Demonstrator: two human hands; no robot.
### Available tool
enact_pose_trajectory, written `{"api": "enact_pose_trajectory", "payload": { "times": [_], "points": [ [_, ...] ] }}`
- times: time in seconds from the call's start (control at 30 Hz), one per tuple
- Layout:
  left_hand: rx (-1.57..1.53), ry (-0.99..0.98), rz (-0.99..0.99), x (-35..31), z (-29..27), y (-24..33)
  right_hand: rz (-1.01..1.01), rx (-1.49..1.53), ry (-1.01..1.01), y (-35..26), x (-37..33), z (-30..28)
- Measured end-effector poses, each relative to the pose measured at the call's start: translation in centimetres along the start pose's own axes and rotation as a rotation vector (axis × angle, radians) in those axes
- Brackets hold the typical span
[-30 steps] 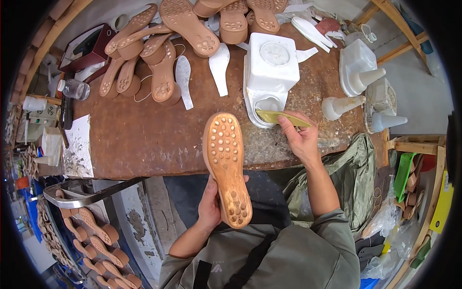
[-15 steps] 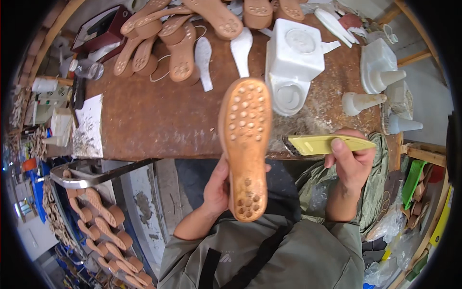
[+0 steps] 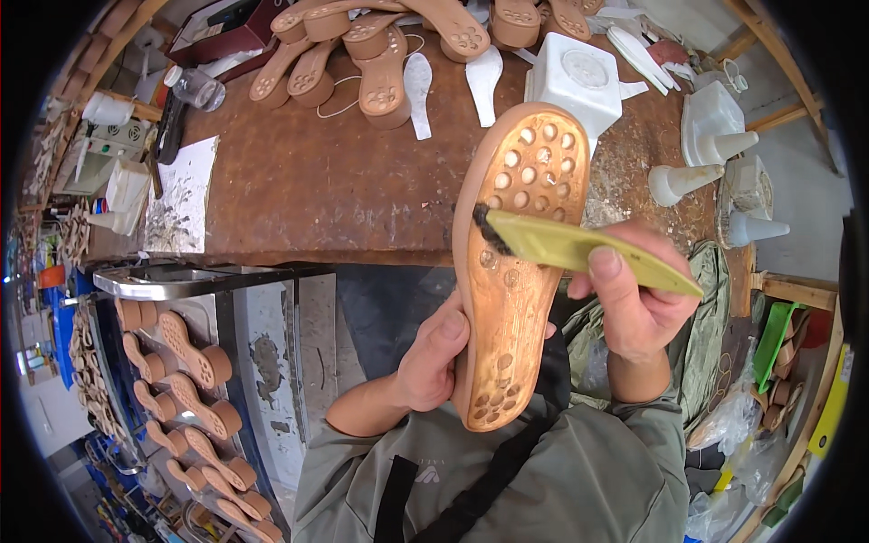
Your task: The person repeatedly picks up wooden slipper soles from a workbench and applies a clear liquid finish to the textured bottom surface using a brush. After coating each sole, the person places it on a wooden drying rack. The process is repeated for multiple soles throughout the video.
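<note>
Since earlier, the yellow brush (image 3: 563, 242) is coming onto the brown sole (image 3: 509, 317), the right hand (image 3: 638, 303) pinching it, the left hand (image 3: 434, 359) gripping the sole by the near edge of the tabletop (image 3: 317, 199), where hard pushing could be making it slip.

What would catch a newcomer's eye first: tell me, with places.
First, the glistening tan shoe sole with round hollows, held up near the middle by the left hand. Next, the yellow-green brush in the right hand, slanting across the sole with its dark bristles toward the sole's left edge. Beyond, more tan soles pile up at the brown table's far side.
</note>
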State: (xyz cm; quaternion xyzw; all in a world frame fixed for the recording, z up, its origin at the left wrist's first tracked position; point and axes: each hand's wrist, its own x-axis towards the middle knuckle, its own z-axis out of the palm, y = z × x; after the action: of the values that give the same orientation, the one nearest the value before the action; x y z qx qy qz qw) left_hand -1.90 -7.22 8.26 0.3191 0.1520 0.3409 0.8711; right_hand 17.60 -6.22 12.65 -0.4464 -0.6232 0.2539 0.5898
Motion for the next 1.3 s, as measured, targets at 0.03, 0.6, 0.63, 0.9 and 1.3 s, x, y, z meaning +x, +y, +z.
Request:
{"api": "enact_pose_trajectory", "payload": {
  "times": [0.03,0.6,0.63,0.9,1.3],
  "points": [
    [0.011,-0.013,0.006,-0.3,0.0,0.1,-0.044,-0.029,-0.050,-0.4,-0.1,-0.1],
    [0.089,0.055,0.115,-2.4,1.3,1.0,-0.056,-0.056,-0.196,-4.7,-4.6,-0.5],
    [0.111,0.081,0.117,-2.4,1.4,1.0,-0.083,-0.038,-0.220,-4.7,-4.7,-0.5],
    [0.079,0.149,0.204,-2.3,2.0,1.0,-0.280,0.024,-0.248,-5.0,-5.9,0.1],
    [0.180,0.117,0.201,-3.5,3.0,1.7,-0.153,-0.071,-0.114,-5.6,-3.1,0.0]
  ]
}}
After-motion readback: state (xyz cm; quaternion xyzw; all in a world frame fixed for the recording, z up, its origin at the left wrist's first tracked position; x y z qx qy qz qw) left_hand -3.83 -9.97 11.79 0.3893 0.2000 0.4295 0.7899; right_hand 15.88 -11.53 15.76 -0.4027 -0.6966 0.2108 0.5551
